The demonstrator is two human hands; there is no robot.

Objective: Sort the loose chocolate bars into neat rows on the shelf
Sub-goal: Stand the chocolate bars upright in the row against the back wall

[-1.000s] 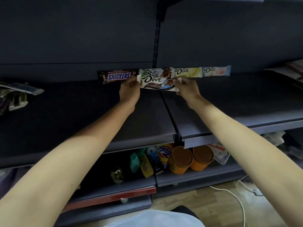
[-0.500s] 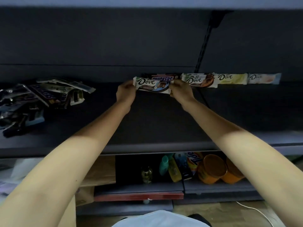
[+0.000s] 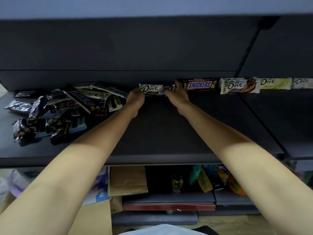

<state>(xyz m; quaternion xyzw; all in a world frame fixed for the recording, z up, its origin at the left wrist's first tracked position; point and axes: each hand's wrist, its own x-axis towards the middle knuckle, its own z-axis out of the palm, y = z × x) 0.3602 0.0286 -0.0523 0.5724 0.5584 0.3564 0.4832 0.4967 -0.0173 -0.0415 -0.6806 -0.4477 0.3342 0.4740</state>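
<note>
Well left of the Snickers bar point(image 3: 199, 84), a heap of loose bars point(image 3: 55, 109) waits on the shelf point(image 3: 169, 129). Nearer it, the left hand point(image 3: 136, 97) pinches one end of a white Dove bar point(image 3: 152, 89). The right hand point(image 3: 177, 95) pinches the other end, just beside the Snickers bar, probably to square it end to end along the back. Right of the Snickers bar, other Dove bars point(image 3: 237, 85) extend the row.

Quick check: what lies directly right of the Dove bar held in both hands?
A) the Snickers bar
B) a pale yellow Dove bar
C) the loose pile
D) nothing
A: the Snickers bar lies just right of the Dove bar, whose ends the left hand and right hand grip.
</note>
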